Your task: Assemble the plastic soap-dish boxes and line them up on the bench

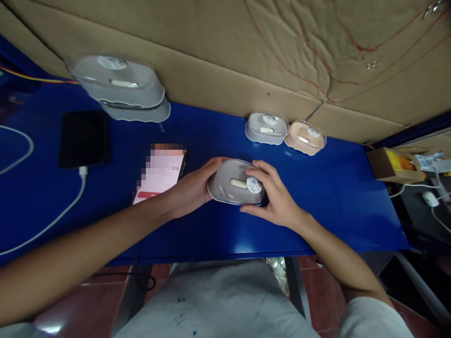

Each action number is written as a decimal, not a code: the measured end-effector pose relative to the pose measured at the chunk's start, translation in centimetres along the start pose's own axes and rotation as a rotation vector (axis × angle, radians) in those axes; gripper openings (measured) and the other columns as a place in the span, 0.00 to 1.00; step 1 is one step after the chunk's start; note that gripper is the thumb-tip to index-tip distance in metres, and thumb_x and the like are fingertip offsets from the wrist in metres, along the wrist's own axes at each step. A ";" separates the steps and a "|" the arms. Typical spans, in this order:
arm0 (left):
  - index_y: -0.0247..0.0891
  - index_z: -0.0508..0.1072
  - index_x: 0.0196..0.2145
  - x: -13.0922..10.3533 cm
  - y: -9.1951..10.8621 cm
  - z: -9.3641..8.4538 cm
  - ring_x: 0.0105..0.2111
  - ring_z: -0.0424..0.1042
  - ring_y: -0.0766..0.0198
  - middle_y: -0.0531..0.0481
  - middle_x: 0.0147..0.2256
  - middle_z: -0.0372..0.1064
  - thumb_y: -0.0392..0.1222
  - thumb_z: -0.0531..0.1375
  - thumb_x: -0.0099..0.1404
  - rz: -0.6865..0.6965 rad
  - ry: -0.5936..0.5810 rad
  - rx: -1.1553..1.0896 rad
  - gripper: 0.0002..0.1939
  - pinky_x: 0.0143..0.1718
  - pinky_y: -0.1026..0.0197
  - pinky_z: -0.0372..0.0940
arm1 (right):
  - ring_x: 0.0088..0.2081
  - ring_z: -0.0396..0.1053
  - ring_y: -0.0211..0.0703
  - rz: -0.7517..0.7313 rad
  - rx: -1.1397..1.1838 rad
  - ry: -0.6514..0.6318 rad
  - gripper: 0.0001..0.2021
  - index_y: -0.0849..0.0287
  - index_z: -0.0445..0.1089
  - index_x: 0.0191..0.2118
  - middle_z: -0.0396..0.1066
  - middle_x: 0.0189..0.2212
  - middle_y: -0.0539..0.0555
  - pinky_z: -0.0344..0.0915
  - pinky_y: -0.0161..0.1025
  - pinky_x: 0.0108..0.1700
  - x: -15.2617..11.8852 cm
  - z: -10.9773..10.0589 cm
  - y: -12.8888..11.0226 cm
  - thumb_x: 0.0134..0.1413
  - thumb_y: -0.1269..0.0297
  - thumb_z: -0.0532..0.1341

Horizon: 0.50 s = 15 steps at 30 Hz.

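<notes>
Gripping a lidded box (220,180) between both hands, over the front half of the blue table (197,234), near its middle. Left hand (195,190) closed on the box's left end; thumb and fingertips partly out of sight behind it. Right hand (278,195) curled around the right end, thumb along the near side, fingers over the top and far side, one at the round label (253,186). Box grey, lid clear, pale handle (238,183) in the middle of the top. Cannot tell whether its underside touches the table.

Phone (164,171), screen lit and partly pixelated, lies just left of the left hand, its lower part behind the forearm. Farther left, a black device (84,139) with a white cable (75,204) plugged into its near edge. Behind that, against the tan backing (211,37), a stack (123,89) of larger grey boxes. Beyond the right hand, along the same backing: a grey box (267,134) and a peach box (305,141), side by side, both labelled. Carton (396,166) at far right.
</notes>
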State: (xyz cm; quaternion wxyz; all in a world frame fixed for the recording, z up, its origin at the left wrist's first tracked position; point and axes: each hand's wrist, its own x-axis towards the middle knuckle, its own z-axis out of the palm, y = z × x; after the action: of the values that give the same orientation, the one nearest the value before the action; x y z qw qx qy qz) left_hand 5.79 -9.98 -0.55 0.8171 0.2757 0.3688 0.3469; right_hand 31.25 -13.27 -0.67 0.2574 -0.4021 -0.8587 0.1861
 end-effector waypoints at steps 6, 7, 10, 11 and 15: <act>0.39 0.82 0.53 -0.2 0.0 0.6 0.49 0.76 0.56 0.45 0.52 0.80 0.54 0.61 0.77 -0.013 -0.016 -0.031 0.18 0.49 0.59 0.72 | 0.73 0.58 0.64 -0.032 -0.008 -0.001 0.40 0.50 0.55 0.74 0.58 0.72 0.66 0.62 0.65 0.71 0.0 -0.1 0.4 0.64 0.41 0.67; 0.39 0.83 0.52 -0.2 0.0 0.7 0.49 0.76 0.56 0.45 0.52 0.80 0.53 0.61 0.77 -0.022 -0.010 -0.048 0.18 0.49 0.59 0.72 | 0.73 0.58 0.65 -0.038 -0.032 0.017 0.41 0.50 0.56 0.74 0.58 0.72 0.66 0.61 0.66 0.71 0.0 0.0 0.4 0.63 0.41 0.68; 0.39 0.83 0.51 -0.1 0.0 0.6 0.46 0.76 0.58 0.45 0.48 0.81 0.51 0.59 0.79 -0.059 0.018 -0.079 0.17 0.46 0.60 0.72 | 0.73 0.59 0.66 -0.073 -0.072 0.033 0.42 0.49 0.55 0.74 0.58 0.72 0.66 0.62 0.66 0.70 0.0 0.3 0.5 0.62 0.40 0.68; 0.39 0.83 0.50 -0.1 0.0 0.5 0.44 0.76 0.58 0.45 0.47 0.81 0.50 0.58 0.79 -0.064 0.028 -0.084 0.17 0.45 0.61 0.72 | 0.72 0.59 0.65 -0.095 -0.083 0.032 0.42 0.49 0.55 0.74 0.58 0.71 0.66 0.63 0.66 0.70 0.0 0.4 0.5 0.62 0.41 0.68; 0.40 0.84 0.48 -0.1 -0.1 0.3 0.43 0.76 0.61 0.48 0.46 0.81 0.48 0.60 0.78 -0.026 0.050 -0.095 0.14 0.45 0.63 0.72 | 0.71 0.61 0.66 -0.136 -0.131 0.040 0.41 0.49 0.55 0.74 0.59 0.70 0.66 0.64 0.66 0.68 0.1 0.4 0.4 0.63 0.42 0.68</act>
State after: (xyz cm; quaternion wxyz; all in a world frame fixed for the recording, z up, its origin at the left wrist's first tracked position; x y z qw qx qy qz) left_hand 6.05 -10.17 -0.37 0.8243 0.2230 0.3755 0.3602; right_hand 31.22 -13.00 -1.23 0.2597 -0.3626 -0.8890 0.1034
